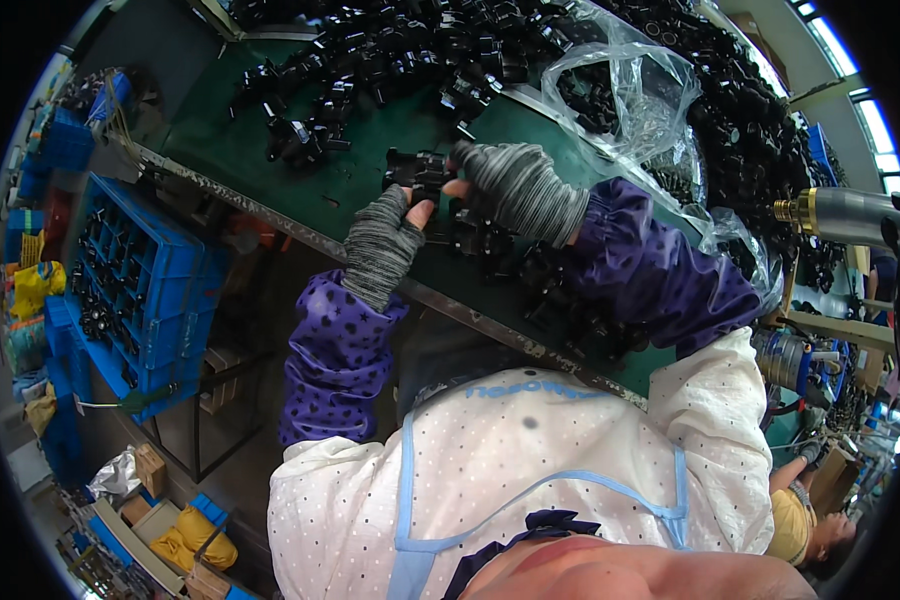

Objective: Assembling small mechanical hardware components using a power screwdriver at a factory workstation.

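Many black plastic parts (410, 50) crowd the green table (230, 150) beyond both hands.

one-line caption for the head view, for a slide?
Both grey knit-gloved hands, left and right, hold a small black plastic part over a green worktable heaped with similar parts.

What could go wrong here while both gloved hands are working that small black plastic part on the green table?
The small black plastic part, pinched between the left hand and right hand, might slip into the loose black parts heaped nearby. Parts near the table's metal front edge could get knocked off by a sleeve.
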`<state>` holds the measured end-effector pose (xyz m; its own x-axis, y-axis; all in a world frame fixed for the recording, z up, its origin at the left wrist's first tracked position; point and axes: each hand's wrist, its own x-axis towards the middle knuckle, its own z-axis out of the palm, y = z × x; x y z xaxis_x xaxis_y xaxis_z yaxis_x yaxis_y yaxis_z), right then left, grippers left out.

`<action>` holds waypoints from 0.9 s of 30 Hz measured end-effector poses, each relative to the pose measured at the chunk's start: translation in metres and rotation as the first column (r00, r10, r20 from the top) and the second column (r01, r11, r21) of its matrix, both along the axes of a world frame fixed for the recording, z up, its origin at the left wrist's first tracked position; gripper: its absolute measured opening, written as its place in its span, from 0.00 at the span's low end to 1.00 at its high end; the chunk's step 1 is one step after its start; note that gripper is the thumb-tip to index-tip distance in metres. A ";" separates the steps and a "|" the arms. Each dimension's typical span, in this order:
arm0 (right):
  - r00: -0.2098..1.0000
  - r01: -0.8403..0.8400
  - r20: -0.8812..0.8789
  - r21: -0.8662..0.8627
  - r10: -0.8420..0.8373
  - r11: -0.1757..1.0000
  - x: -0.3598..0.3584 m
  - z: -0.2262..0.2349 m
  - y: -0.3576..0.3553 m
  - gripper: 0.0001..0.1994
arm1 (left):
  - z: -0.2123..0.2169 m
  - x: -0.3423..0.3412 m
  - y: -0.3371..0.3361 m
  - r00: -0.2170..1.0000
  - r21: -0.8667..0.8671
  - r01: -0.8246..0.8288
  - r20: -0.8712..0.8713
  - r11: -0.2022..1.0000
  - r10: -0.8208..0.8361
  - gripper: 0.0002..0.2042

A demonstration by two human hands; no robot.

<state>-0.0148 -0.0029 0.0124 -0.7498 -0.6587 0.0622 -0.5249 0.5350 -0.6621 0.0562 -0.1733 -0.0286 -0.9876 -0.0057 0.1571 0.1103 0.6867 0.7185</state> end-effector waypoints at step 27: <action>0.979 -0.097 -0.200 -0.292 0.039 0.952 0.015 0.036 0.038 0.10 | 0.045 -0.012 0.035 0.815 0.921 -0.114 0.301 0.372 -0.495 0.19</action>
